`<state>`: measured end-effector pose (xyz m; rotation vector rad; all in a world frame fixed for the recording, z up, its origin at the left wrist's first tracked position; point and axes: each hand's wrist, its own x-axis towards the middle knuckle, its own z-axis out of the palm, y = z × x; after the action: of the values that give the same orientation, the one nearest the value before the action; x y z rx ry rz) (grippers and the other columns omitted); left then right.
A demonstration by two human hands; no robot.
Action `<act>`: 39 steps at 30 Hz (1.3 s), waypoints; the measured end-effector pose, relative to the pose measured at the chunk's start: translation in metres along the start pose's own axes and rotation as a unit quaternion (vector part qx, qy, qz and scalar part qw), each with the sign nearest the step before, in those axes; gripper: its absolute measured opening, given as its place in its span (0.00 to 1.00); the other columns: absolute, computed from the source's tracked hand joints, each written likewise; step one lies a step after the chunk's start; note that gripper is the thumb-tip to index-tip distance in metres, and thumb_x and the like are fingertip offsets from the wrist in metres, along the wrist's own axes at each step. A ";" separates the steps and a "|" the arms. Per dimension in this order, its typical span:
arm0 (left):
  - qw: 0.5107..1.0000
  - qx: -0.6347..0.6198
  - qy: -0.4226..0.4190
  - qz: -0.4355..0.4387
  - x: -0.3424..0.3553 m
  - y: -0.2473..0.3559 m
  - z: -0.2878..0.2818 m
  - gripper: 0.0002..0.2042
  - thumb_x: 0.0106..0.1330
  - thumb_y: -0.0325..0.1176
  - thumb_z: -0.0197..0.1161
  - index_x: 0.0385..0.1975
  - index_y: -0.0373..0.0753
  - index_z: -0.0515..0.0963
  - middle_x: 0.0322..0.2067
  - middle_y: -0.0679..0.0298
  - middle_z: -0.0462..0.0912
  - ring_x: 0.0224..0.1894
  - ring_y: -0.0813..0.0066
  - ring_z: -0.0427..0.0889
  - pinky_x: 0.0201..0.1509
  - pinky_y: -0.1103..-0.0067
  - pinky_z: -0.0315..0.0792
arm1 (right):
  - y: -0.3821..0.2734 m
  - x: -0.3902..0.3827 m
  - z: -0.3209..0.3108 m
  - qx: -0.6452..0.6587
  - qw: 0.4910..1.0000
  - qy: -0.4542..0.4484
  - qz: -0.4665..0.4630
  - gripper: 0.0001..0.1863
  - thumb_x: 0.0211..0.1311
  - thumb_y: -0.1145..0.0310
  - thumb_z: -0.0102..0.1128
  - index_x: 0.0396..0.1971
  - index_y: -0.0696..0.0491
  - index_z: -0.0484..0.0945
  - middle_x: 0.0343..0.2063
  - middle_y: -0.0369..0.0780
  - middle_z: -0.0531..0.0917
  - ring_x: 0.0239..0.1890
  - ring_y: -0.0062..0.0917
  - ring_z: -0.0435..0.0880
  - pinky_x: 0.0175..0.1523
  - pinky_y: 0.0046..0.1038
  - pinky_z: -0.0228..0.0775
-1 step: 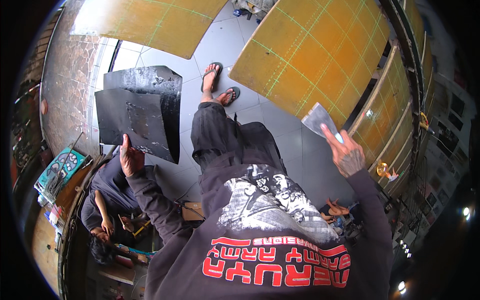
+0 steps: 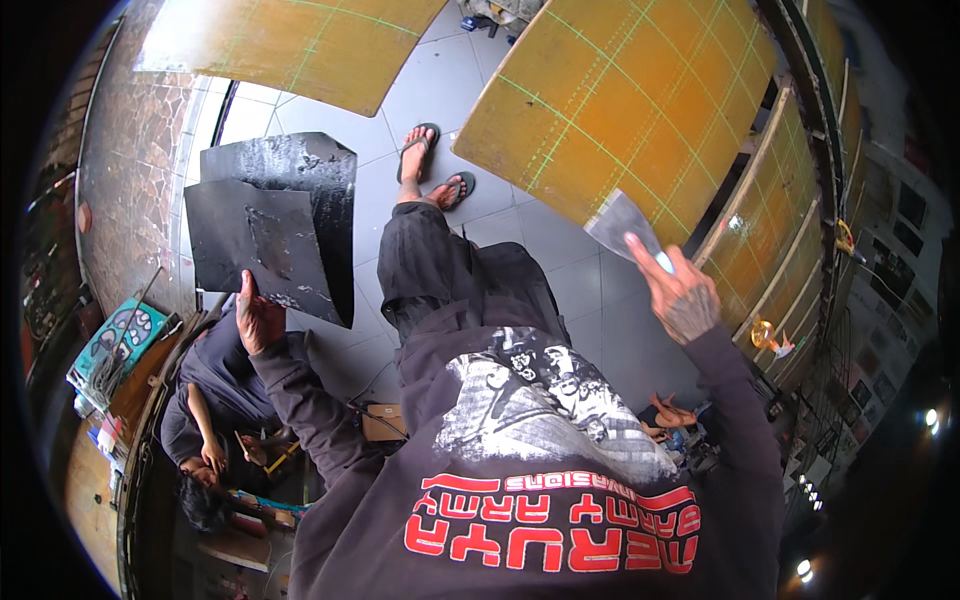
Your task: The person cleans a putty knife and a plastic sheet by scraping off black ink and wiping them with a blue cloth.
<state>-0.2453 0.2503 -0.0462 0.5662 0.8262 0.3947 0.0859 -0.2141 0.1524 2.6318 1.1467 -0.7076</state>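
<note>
My left hand (image 2: 260,318) grips the lower edge of a black sheet (image 2: 220,235), thumb on top. A second, glossy black sheet (image 2: 335,200) with rough pale patches lies behind it and curls at its right side. In my right hand (image 2: 690,300) is a wide-bladed scraper (image 2: 617,222), its grey blade pointing up and left. The forefinger stretches along the scraper, whose handle is mostly hidden in the hand. The blade overlaps the near corner of a yellow-brown board (image 2: 610,110) marked with green grid lines; whether it touches I cannot tell.
Another gridded board (image 2: 330,50) is at the upper left. More boards (image 2: 760,225) with wooden edges stand along the right. Grey floor tiles (image 2: 550,235) lie around my feet in sandals. A person (image 2: 230,385) sits low at the left, near a teal painted box (image 2: 120,340).
My right hand and the scraper have moved left and slightly up, toward the board's near corner. The black sheets in my left hand have shifted slightly left.
</note>
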 end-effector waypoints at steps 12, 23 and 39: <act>0.997 -0.037 -0.046 0.040 -0.015 0.009 -0.005 0.20 0.72 0.37 0.51 0.59 0.34 0.70 0.54 0.59 0.78 0.53 0.69 0.77 0.58 0.69 0.69 | -0.060 0.078 -0.031 -0.039 0.998 0.005 -0.044 0.30 0.63 0.67 0.57 0.64 0.29 0.64 0.30 0.43 0.71 0.26 0.36 0.80 0.32 0.38 0.75; 0.993 -0.107 -0.039 0.041 -0.020 0.014 -0.008 0.19 0.70 0.35 0.52 0.57 0.33 0.71 0.57 0.56 0.74 0.59 0.63 0.73 0.67 0.66 0.61 | -0.065 0.088 -0.030 -0.057 0.997 -0.012 -0.047 0.29 0.64 0.67 0.55 0.64 0.29 0.63 0.33 0.45 0.73 0.27 0.36 0.82 0.32 0.38 0.75; 0.996 -0.080 -0.025 0.039 -0.008 0.017 0.000 0.18 0.71 0.36 0.52 0.56 0.33 0.72 0.56 0.58 0.76 0.57 0.65 0.74 0.66 0.65 0.62 | -0.069 0.102 -0.044 -0.118 0.989 -0.026 -0.084 0.30 0.65 0.69 0.52 0.66 0.33 0.60 0.33 0.46 0.73 0.28 0.35 0.82 0.33 0.37 0.76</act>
<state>-0.2527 0.2596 -0.0311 0.4586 0.7182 0.5114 0.1108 -0.0862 0.1422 2.3292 1.3573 -0.6231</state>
